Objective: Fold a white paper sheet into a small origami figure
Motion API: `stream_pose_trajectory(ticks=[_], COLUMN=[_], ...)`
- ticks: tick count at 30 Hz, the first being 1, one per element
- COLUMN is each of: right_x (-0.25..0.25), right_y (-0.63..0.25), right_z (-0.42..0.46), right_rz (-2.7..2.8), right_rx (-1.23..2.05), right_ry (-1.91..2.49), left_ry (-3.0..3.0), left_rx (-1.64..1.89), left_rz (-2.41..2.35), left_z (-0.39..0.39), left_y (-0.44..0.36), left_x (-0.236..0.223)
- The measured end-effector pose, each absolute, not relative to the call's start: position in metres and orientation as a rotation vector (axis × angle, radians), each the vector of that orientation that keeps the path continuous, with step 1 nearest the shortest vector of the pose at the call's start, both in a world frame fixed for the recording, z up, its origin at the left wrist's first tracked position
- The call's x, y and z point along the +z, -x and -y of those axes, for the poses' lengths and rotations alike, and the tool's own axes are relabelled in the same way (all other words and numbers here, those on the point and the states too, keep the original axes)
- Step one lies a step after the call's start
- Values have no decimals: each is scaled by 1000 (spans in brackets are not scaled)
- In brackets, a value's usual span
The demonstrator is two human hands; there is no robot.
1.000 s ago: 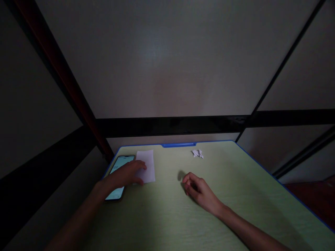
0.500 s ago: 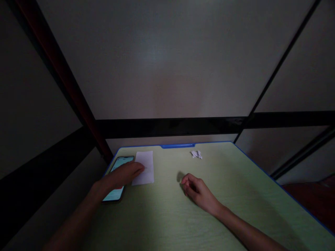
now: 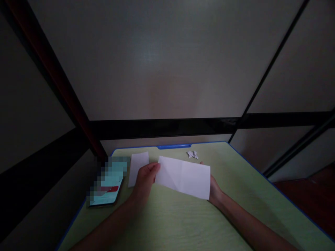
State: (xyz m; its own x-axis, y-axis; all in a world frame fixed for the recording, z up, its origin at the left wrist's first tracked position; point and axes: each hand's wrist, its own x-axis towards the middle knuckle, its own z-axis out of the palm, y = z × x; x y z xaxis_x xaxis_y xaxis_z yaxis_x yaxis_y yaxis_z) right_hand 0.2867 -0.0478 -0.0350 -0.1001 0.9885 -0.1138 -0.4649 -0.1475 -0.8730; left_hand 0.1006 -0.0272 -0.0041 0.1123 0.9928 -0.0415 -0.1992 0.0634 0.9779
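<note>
My left hand (image 3: 148, 174) pinches the left end of a white sheet of paper (image 3: 195, 179), with the thumb against it. A faint crease runs across this sheet, which is held up above the table and tilts down to the right. Behind its right end is my right hand (image 3: 215, 190); one fingertip shows over the top edge, and the other fingers are hidden by the sheet. Another white piece of paper (image 3: 134, 169) lies flat on the table, left of my left hand.
A phone (image 3: 112, 179) with a lit, partly pixelated screen lies at the table's left side. A small folded paper piece (image 3: 192, 154) sits near the back edge. The light green table (image 3: 167, 223) has a blue rim, and panelled doors (image 3: 167, 69) stand behind it.
My left hand has lifted a paper sheet off the spot beside the phone and moved it right. My right hand has opened from its curled pose and shifted right, behind the sheet.
</note>
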Motion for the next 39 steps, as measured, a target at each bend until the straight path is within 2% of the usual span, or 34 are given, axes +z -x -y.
stream_pose_trajectory(ticks=[4, 8, 14, 39], right_x=[-31, -32, -33, -34], right_y=[-294, -291, -286, -285], right_z=[43, 45, 50, 50], right_rz=[548, 609, 774, 815], right_rx=[1713, 1622, 1504, 1513], right_ry=[739, 805, 959, 965], left_ry=[-1032, -1024, -1031, -916], left_rx=[1167, 1167, 1124, 1208], left_rz=[-1007, -1006, -962, -953], left_z=[25, 27, 26, 21], left_y=[-109, -109, -104, -100], left_x=[-33, -44, -43, -41])
